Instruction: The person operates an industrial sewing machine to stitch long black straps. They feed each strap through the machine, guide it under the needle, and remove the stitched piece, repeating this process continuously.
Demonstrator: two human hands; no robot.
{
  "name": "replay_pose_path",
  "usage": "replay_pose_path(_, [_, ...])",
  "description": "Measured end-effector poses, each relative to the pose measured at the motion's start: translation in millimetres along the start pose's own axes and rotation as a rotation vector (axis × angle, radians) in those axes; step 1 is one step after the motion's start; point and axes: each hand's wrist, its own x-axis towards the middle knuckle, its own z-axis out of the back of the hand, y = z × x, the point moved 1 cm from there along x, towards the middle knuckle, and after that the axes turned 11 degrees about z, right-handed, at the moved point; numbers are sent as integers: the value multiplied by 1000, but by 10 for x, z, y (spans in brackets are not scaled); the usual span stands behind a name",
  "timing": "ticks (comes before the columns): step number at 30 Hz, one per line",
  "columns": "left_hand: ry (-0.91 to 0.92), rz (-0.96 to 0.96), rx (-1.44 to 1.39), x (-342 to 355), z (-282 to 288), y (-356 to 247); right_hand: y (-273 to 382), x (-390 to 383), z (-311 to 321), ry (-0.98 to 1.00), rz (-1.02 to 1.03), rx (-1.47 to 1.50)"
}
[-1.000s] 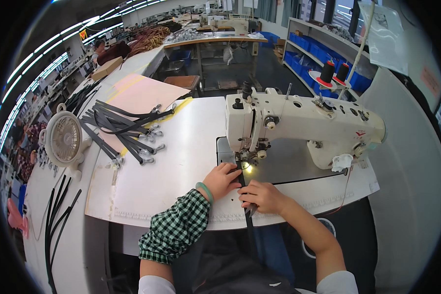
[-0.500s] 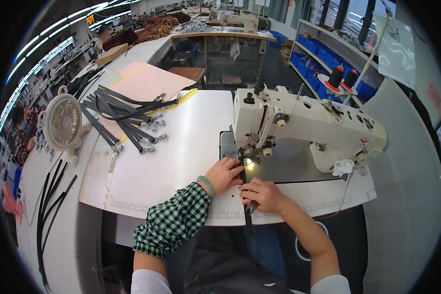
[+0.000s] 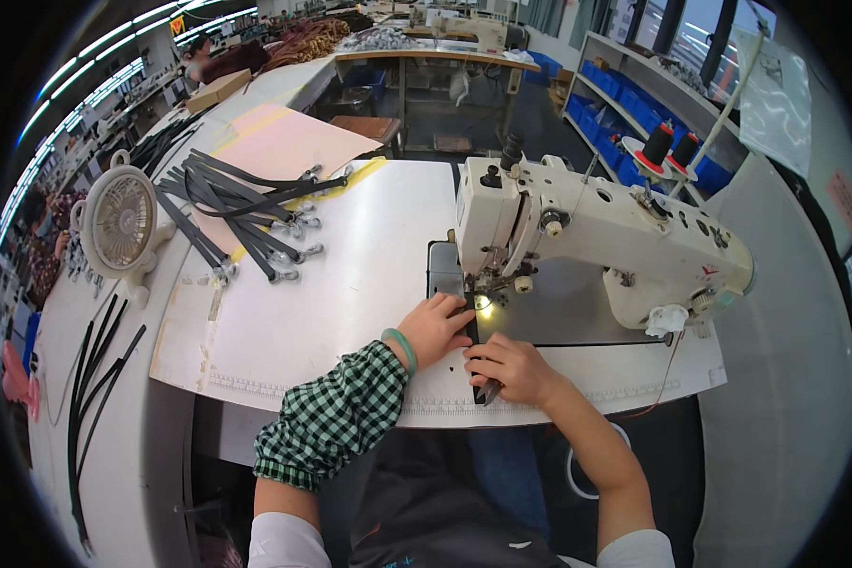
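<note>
A narrow black strap [image 3: 473,331] runs toward me from under the needle of a white sewing machine [image 3: 577,218], whose lamp lights the stitching spot. My left hand [image 3: 431,331], wearing a green bangle and a checked sleeve cover, presses the strap with closed fingers just in front of the presser foot. Nearer to me, my right hand [image 3: 516,371] pinches the strap's right side with curled fingers. A small grey metal tool [image 3: 488,390] pokes out below those fingers; its kind is hard to make out. The left fingertips partly hide the strap.
Left on the white tabletop [image 3: 350,284] lies a pile of black straps [image 3: 241,208] with metal clasps, partly over pink sheet [image 3: 293,137]. A small fan [image 3: 123,227] stands beyond the table's left edge, near loose black strips [image 3: 95,379]. Thread cones [image 3: 658,147] stand behind the machine.
The strap has moved away from me under the needle; its near end now lies close to the table's front edge instead of hanging past it. Both hands keep nearly the same places.
</note>
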Motion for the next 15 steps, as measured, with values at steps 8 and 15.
replay_pose_path(8, [29,25,-19,-3,14,-10,-4,6,-1,-8,4,0])
replay_pose_path(15, [36,36,-22,-2,27,-20,12,27,13,-6,-3,-10])
